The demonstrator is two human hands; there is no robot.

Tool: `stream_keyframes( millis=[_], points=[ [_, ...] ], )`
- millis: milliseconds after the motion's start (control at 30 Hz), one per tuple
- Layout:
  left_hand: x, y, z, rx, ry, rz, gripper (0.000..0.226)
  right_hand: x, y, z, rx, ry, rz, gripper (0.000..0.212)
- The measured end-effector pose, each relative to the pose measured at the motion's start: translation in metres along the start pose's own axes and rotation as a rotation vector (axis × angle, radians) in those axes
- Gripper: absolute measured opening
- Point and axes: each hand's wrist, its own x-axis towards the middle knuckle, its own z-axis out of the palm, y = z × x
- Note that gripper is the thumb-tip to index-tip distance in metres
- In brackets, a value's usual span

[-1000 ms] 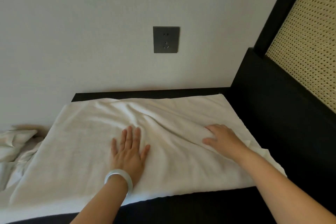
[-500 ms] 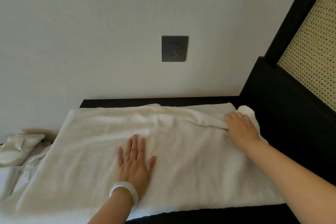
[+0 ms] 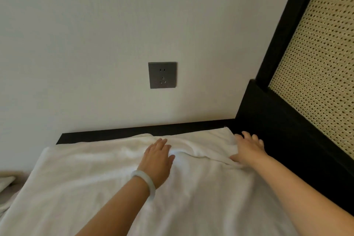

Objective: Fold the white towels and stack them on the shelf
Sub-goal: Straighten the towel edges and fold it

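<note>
White terry towel [image 3: 95, 188] is lying spread over the black wooden ledge [image 3: 134, 132] in the head view, its long axis running left to right, directly ahead of both hands. The left hand [image 3: 157, 161], wearing a pale jade bangle [image 3: 146, 180], is pressing flat, fingers uncurled, near the middle of the far edge. The right hand [image 3: 249, 151], fingers splayed and gripping nothing, is pressing the far right corner. It is the nearer hand to that end, so a fold would likely be starting there.

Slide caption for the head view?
Left hand and right hand flat on a white towel spread on a black ledge below a wall socket.
</note>
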Motion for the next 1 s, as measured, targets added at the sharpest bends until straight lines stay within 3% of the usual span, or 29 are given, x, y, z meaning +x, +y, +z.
stream_keyframes(
  millis=[100, 167, 300, 433, 533, 600, 633, 767, 833, 900, 1000],
  points=[
    [0.040, 0.007, -0.008, 0.021, -0.051, 0.052, 0.049, 0.018, 0.007, -0.011, 0.026, -0.163, 0.008, 0.094],
    [0.062, 0.011, -0.008, 0.006, -0.095, 0.059, 0.048, 0.027, 0.011, -0.011, 0.078, -0.195, 0.004, 0.080],
    [0.090, 0.017, -0.004, 0.053, -0.254, 0.040, 0.046, 0.041, 0.016, -0.005, 0.200, -0.071, -0.018, 0.040],
    [0.101, 0.015, -0.004, 0.116, -0.374, 0.005, 0.044, 0.052, 0.024, -0.007, 0.410, -0.123, -0.019, 0.027],
    [0.106, 0.009, -0.007, -0.090, -0.252, 0.022, 0.019, 0.058, 0.025, -0.009, 0.610, 0.106, -0.032, 0.029],
    [0.108, 0.006, -0.012, -0.128, -0.141, 0.016, 0.029, 0.064, 0.022, -0.012, 0.745, 0.269, -0.030, 0.031],
    [0.108, 0.005, -0.013, -0.096, -0.141, 0.005, 0.030, 0.066, 0.018, -0.014, 0.774, 0.254, -0.054, 0.033],
    [0.107, 0.004, -0.008, -0.007, -0.254, -0.036, 0.028, 0.074, 0.008, -0.007, 0.719, -0.090, -0.046, 0.034],
    [0.109, 0.004, -0.005, -0.008, -0.251, -0.046, 0.033, 0.079, 0.005, -0.006, 0.837, -0.072, 0.039, 0.014],
    [0.112, 0.003, -0.003, 0.037, -0.245, -0.037, 0.038, 0.085, 0.003, -0.005, 0.986, -0.016, 0.160, 0.028],
    [0.117, 0.003, -0.003, 0.072, -0.243, -0.019, 0.038, 0.094, 0.000, -0.004, 0.851, 0.003, 0.224, 0.022]
  ],
)
